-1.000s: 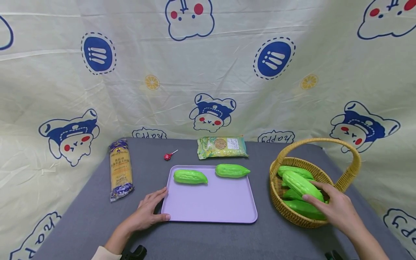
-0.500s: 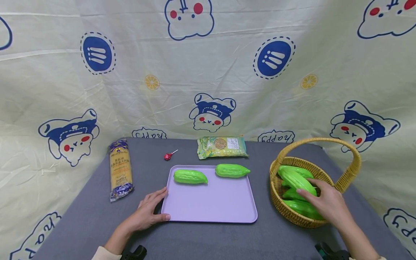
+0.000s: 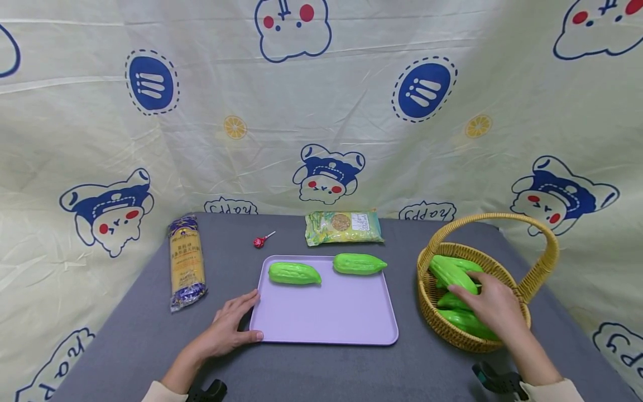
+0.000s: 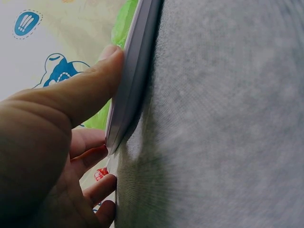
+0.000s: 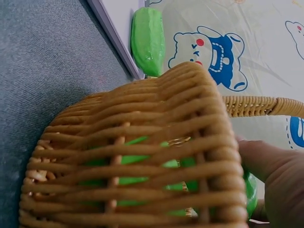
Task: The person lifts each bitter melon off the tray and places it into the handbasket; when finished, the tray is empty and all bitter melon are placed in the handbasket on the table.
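My right hand (image 3: 494,304) reaches into the wicker basket (image 3: 423,296) and holds the near end of a ridged green bitter melon (image 3: 446,269) between thumb and fingers. This melon lies on top of other green bitter melons (image 3: 464,321). The basket wall hides most of that grip in the right wrist view. My left hand (image 3: 233,324) touches the left side of the lilac tray (image 3: 326,318), thumb near its front corner and fingers farther back. On the tray lie a left bitter melon (image 3: 294,273) and a right bitter melon (image 3: 359,264).
A yellow and blue packet (image 3: 187,262) lies left of the tray. Behind it are a red lollipop (image 3: 259,242) and a green-yellow packet (image 3: 344,228). The basket's tall handle (image 3: 545,268) arches over its opening. A printed cloth (image 3: 326,111) hangs behind the table.
My right hand has moved left and a little away from me inside the basket, and the bitter melon it holds has shifted with it. The left hand and tray have stayed still.
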Demonstrator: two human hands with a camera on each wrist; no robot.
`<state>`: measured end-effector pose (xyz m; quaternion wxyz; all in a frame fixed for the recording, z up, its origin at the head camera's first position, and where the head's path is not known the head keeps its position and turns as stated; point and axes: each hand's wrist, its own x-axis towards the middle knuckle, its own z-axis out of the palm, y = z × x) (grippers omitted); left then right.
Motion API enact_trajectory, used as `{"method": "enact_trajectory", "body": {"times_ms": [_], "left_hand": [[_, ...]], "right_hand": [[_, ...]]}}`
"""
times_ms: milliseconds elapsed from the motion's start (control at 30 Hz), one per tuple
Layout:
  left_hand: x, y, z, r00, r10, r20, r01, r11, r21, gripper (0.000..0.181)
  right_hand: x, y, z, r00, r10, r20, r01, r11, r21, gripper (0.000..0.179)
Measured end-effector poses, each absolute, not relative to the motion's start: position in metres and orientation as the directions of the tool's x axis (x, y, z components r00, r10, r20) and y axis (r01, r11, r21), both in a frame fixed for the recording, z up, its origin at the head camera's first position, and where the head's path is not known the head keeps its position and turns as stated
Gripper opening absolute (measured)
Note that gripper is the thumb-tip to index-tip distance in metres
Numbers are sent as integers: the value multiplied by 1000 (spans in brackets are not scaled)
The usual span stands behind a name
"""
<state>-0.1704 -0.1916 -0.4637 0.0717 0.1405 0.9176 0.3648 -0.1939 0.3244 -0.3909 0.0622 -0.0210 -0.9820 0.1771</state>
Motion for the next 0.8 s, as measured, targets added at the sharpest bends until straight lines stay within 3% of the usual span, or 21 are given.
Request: {"method": "enact_trajectory", "body": {"times_ms": [800], "left_hand": [[-172,-193,-468,-951,310,-7,223,697,682,83]], "right_hand": [[-205,308,-404,-975,55,215,-18,946,-324,77]]}}
